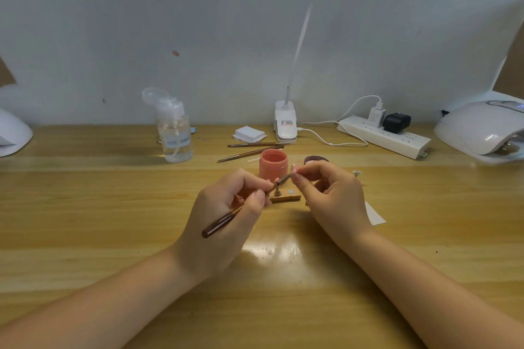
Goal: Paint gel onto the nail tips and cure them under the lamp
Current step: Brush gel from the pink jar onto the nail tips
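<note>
My left hand grips a dark brown gel brush, its tip reaching up and right to about the fingertips of my right hand. My right hand pinches something small at the brush tip, too small to make out. Just below the tip lies a small wooden holder block with a metal stud and a small disc on it. An open pink gel jar stands behind the hands, its dark lid to the right. The white curing lamp sits at the far right.
A pump bottle of clear liquid stands at the back left. Two spare brushes, a white pad stack, a clip desk lamp base and a power strip line the back. A paper slip lies right of my right hand.
</note>
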Tool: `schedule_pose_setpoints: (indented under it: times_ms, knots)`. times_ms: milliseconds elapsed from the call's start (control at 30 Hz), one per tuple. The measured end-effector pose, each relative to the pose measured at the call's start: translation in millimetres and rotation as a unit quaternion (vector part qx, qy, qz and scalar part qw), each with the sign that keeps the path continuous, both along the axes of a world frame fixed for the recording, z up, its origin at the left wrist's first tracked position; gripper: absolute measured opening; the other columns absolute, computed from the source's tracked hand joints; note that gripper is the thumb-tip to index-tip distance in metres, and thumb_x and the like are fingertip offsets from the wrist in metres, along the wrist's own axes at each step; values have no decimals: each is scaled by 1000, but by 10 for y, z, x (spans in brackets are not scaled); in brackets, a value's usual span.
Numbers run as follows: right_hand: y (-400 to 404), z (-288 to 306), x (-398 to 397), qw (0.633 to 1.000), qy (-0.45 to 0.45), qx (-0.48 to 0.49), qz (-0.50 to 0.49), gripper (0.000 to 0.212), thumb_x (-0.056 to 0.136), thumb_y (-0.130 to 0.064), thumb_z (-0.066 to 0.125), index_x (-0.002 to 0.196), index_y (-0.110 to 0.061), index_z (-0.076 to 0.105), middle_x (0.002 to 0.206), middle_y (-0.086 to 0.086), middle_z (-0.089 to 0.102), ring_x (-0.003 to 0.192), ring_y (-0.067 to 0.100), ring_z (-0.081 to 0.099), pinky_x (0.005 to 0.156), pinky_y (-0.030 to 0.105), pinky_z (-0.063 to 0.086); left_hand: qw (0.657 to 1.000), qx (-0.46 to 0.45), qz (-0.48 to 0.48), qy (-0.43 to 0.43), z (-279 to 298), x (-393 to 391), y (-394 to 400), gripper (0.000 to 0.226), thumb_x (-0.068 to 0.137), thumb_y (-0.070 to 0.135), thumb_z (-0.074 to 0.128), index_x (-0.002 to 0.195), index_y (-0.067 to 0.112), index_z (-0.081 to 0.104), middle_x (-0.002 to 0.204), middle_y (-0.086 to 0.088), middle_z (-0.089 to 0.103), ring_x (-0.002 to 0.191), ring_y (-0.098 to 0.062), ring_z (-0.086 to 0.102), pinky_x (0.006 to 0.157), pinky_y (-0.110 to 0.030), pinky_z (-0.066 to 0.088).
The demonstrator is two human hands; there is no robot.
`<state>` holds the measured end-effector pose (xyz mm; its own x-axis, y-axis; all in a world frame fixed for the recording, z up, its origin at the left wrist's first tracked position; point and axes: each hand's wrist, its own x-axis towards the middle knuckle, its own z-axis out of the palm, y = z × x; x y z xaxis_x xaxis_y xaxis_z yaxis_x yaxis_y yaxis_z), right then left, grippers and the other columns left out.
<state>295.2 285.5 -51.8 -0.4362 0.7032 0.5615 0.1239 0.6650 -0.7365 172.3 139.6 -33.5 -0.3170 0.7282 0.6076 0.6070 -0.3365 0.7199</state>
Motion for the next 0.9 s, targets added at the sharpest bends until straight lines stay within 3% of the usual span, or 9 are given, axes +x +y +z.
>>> schedule_pose_setpoints:
  times_ms: [200,367,567,667,800,900]
  knots:
    - [-4,-1,1,1000,1,-6,5,8,86,-16,71,92,-21,72,76,-11,68,60,12,61,60,36,55,1000,20,7,2,23,0,4,16,90,29,55,98,24,67,88,11,71,84,-12,66,68,-20,49]
    - [-2,2,6,1000,2,-11,5,10,85,-16,71,92,-23,71,76,-11,68,60,12,62,60,34,55,1000,6,18,12,-1,-51,-8,23,83,33,50,89,19,68,78,7,68,74,-17,62,66,-34,48]
    - [-4,4,-1,1000,3,-14,10,10,85,-15,71,93,-21,73,76,-9,69,61,14,62,60,35,55,1000,13,11,13,28,-18,29,22,87,35,52,99,26,68,88,11,71,82,-13,66,66,-22,49]
    - [2,2,3,1000,3,-15,6,10,85,-15,71,93,-22,72,76,-10,68,61,16,62,61,39,55,999,11,40,28,17,-46,31,26,83,36,52,94,22,72,83,8,72,82,-16,66,68,-31,50]
    - [0,-2,5,1000,10,-15,0,10,85,-16,72,91,-24,72,76,-11,69,61,14,62,61,40,55,999,34,37,20,42,-62,16,25,86,34,52,99,23,71,87,11,72,86,-13,66,71,-24,49]
    - [3,-4,5,1000,13,-18,0,12,85,-16,72,89,-27,71,76,-12,69,60,15,62,62,41,55,999,14,25,30,38,-35,30,24,86,36,53,100,28,70,90,11,72,91,-16,65,76,-29,50]
